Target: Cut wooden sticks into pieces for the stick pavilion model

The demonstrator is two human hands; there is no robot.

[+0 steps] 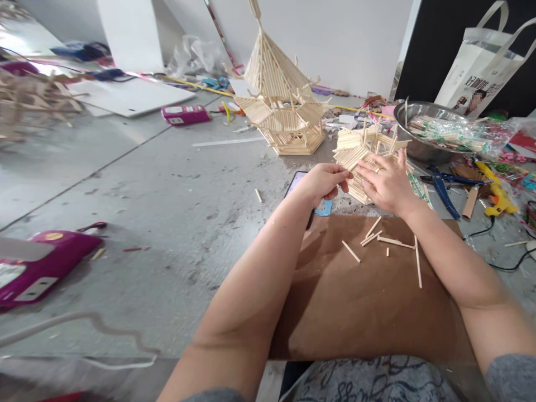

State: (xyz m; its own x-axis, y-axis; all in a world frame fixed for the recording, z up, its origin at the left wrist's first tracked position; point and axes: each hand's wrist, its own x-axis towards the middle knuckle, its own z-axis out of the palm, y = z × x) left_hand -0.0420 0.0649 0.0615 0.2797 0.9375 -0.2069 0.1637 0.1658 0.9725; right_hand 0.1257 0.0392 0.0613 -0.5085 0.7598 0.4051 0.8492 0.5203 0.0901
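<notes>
In front of me is a small model building (352, 159) made of thin wooden sticks, with a slatted roof and short upright sticks on top. My right hand (387, 181), a ring on one finger, lies over its near right side with the fingers stretched out and apart. At the model's left edge, my left hand (329, 181) is closed with thumb and fingertips together; whatever it pinches is too small to make out. Below both hands, several loose cut sticks (371, 239) lie on a brown board (364, 301). A phone (296, 181) is partly hidden behind my left wrist.
A taller stick pagoda (288, 111) with a pointed roof stands behind. At right are a metal bowl (402, 120) of wrapped sticks, blue-handled pliers (441, 190), a yellow glue gun (498, 192) and a white bag (473, 72). Purple power strips (184, 115) lie at left.
</notes>
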